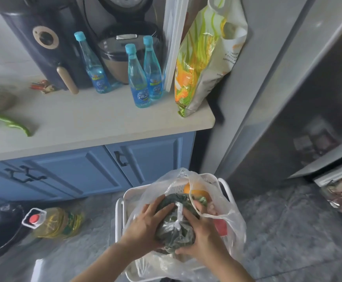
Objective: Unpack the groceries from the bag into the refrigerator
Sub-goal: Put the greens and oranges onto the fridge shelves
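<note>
Both hands cup a knotted bundle of dark greens (174,222) in the mouth of the plastic bag (230,218), which sits in a white basket (118,206) on the floor. The left hand (145,222) and right hand (201,233) curl their fingers round its sides. Its long axis runs toward the person. The refrigerator (288,98) stands open to the right, the bench (105,121) edge to the left.

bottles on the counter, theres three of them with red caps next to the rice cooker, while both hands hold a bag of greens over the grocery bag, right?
Not quite: the head view shows the three bottles have light blue caps, not red. The rest holds: they stand by the rice cooker while the left hand and right hand hold the bag of greens over the grocery bag.
</note>
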`<state>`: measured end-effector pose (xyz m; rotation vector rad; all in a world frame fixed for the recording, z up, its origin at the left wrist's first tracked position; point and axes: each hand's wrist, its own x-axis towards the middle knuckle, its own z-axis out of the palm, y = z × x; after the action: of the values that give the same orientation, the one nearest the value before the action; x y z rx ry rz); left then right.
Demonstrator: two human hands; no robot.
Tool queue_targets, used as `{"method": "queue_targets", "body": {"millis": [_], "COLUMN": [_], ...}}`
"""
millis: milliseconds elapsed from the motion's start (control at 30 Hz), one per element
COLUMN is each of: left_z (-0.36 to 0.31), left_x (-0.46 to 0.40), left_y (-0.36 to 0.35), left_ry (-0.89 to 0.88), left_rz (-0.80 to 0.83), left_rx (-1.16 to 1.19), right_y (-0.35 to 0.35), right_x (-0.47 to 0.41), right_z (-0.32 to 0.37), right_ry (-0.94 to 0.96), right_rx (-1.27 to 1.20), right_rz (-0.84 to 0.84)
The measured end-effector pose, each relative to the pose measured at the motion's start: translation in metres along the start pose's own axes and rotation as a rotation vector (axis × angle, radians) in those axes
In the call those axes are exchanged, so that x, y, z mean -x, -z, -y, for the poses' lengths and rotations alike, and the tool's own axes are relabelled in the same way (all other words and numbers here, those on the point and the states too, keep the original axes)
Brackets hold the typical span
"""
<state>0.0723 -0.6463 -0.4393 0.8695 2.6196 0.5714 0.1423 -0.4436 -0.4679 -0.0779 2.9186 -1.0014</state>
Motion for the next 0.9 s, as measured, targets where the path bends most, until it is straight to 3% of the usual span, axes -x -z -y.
{"method": "queue_targets", "body": {"millis": [133, 433, 533, 667, 900], "left_z": [-0.014, -0.102, -0.150, -0.193, -0.230], "left_x": [0.012, 0.002, -0.020, -0.046, -0.028], "left_y": [0.049, 0.146, 0.164, 0.173, 0.224], "left_ry": [-0.070, -0.184, -0.208, -0.157, -0.099], "left_rz": [-0.107, -0.212, -0.107, 0.143, 0.210], "left_rx": [0.039, 0.055, -0.032, -0.165, -0.342], "right_y": [0.029, 0.141, 0.179, 0.196, 0.233], "right_x": [-0.007, -0.002, 0.009, 0.024, 0.040], "right_z": [0.033, 0.065, 0.051, 0.034, 0.069], "right_ry": [0.076, 0.182, 0.082, -0.094, 0.001], "right_rx": [-0.166, -0.188, -0.376, -0.404, -0.671], "right_rz": [-0.103, -0.327, -0.246, -0.077, -0.027]}}
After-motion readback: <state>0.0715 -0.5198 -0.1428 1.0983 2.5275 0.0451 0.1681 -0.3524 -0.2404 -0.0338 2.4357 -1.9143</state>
